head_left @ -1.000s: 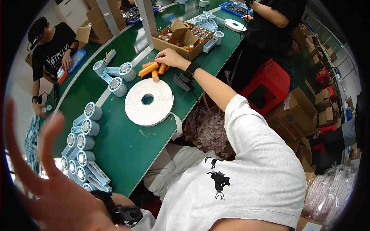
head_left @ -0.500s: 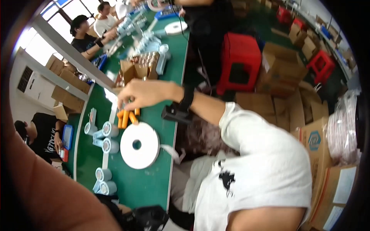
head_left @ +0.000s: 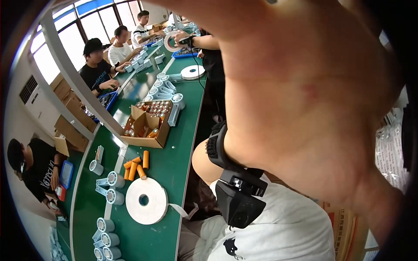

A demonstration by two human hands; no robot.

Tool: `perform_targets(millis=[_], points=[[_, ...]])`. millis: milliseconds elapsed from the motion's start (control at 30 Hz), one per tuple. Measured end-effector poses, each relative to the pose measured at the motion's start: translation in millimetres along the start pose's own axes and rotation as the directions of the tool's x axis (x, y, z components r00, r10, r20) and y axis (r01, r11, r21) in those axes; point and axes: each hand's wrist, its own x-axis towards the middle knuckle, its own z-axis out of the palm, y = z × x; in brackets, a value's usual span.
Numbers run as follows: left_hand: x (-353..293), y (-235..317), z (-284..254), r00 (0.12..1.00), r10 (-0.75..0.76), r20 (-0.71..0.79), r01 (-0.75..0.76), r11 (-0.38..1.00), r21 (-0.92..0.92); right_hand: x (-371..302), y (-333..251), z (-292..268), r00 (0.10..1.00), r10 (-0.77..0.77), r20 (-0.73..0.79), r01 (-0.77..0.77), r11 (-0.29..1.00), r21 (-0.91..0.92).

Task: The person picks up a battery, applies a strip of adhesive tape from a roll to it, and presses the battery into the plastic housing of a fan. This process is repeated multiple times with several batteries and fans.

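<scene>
Very close to the camera, the palm of my right hand [head_left: 309, 87] fills the upper right. Its digits spread toward the picture's edges and their tips are cut off. I see nothing held in it. A black strap with a boxy black device [head_left: 241, 198] is round the wrist. My left hand is out of view. Left of my right arm, on the green table, lies a large white roll of tape [head_left: 156, 202], its loose end over the table edge. Several orange cylinders [head_left: 132, 170], resembling battery cells, lie just beyond it.
A cardboard box [head_left: 150, 141] holds more orange cylinders. Light-blue plastic parts with round cups [head_left: 115, 196] line the table's left side. Another white roll [head_left: 193, 72] lies farther off. Co-workers sit along the far side; a slanted pale post [head_left: 80, 74] stands at the left.
My right hand has left the orange cylinders and come up close to the camera. The large blurred hand at the lower left has gone out of view. The view has shifted.
</scene>
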Motion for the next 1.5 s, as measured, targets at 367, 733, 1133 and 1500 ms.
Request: perform_targets(millis=[367, 733, 1133, 1500], points=[[-105.1, 3.5, -57.1, 0.866, -0.496, -0.06, 0.489, 0.816, 0.31, -1.0, 106.3, -51.0, 0.913, 0.405, -0.039, -0.407, 0.906, -0.113], [-202.0, 26.7, -141.8, 0.631, -0.732, -0.256, 0.676, 0.358, 0.644, -156.4, 350.1, -63.1, 0.412, 0.86, -0.3, -0.245, -0.213, -0.946], [-205.5, -11.6, -135.8, 0.394, -0.917, 0.066, 0.587, 0.307, 0.749, -73.8, 312.1, -95.7, 0.898, 0.438, -0.042, -0.226, 0.377, -0.898], [-193.3, -127.0, -84.9, 0.268, -0.786, 0.557, -0.157, 0.535, 0.83, -175.5, 251.8, -57.2, 0.705, 0.685, 0.184, -0.192, 0.434, -0.88]])
